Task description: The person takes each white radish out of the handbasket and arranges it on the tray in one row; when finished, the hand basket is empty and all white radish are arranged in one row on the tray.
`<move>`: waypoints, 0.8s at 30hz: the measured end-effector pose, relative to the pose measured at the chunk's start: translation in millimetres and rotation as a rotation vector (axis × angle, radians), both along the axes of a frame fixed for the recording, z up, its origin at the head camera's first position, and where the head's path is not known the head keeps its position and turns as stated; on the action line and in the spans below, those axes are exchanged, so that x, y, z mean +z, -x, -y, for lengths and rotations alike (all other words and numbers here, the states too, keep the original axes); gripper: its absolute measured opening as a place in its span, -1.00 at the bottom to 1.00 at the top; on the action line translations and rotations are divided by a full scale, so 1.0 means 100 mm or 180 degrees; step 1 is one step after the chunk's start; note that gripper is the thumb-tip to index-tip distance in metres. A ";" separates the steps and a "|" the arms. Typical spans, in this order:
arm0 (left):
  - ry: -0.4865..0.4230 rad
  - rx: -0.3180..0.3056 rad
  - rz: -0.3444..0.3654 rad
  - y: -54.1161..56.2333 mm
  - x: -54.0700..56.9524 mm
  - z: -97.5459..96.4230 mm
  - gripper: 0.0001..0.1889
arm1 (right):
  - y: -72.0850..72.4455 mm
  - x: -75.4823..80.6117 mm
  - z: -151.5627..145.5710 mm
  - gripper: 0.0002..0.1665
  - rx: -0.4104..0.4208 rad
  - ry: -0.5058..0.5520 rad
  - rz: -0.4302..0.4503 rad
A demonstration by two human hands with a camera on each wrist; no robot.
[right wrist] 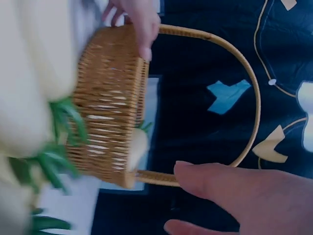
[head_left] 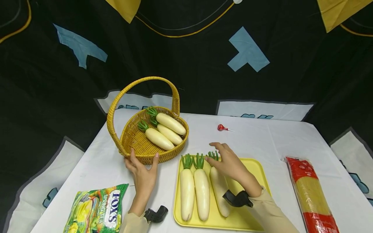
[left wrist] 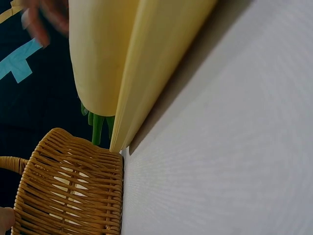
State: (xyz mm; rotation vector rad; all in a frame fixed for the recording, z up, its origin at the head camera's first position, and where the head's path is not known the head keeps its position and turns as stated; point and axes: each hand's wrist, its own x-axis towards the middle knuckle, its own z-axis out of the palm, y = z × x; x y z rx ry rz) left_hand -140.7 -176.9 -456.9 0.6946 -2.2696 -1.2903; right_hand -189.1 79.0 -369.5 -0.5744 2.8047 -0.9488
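In the head view, my left hand is at the near side of a wicker basket with a tall handle. Its thumb and fingers are spread and touch the rim and outer wall. Three white radishes with green tops lie inside. Over the yellow tray is my right hand, fingers loosely bent and holding nothing. It partly covers the rightmost radish on the tray. Two more radishes, a left one and a middle one, lie beside it, leaves toward the back.
A green FOX'S bag lies at the front left. At the right is a red and yellow packet. A red lollipop is behind the tray. The white tablecloth ends at a dark curtain.
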 end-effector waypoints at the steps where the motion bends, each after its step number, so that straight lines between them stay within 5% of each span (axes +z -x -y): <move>1: -0.0001 0.0003 0.0003 0.00 0.00 0.00 0.00 | 0.06 0.05 0.04 -0.35 0.0067 0.0040 -0.0076; 12: 0.0003 0.0026 0.0034 -0.01 0.01 0.00 0.01 | 0.61 0.36 0.71 -0.31 0.0780 0.0220 -0.0524; 24: 0.0029 0.0059 -0.0071 -0.01 0.01 0.01 -0.01 | 1.07 0.27 1.45 -0.31 0.0965 -0.0453 -0.0420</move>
